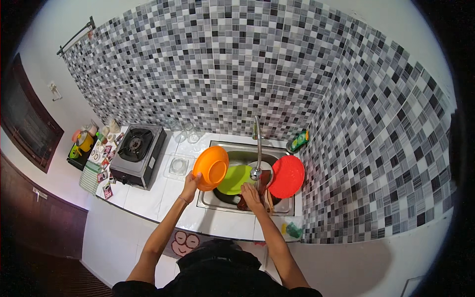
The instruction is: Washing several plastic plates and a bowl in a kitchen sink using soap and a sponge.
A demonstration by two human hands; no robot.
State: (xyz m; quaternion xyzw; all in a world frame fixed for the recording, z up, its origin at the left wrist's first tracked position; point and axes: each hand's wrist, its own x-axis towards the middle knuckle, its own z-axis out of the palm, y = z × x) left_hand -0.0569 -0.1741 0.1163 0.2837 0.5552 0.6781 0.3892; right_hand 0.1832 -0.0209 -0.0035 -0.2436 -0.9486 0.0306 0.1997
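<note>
My left hand point(190, 187) grips the rim of an orange plastic bowl point(210, 168), tilted with its underside showing, at the left edge of the steel sink point(205, 204). Near the middle of the sink, my right hand point(251, 196) is just under the faucet head point(255, 173), at the lower right edge of a lime-green plastic dish point(234, 179). Whether its fingers hold anything cannot be told. A red plate with a wavy rim point(286, 177) leans at the sink's right side. Behind the faucet, a white dish and brown items are partly hidden.
A single-burner gas stove point(138, 154) stands left on the white tiled counter, with glass cups point(192, 135) beside it and a clear square dish point(179, 166) nearer the sink. A green bottle point(300, 140) is at the back right corner, a green scrubbing pad point(294, 230) at the front right.
</note>
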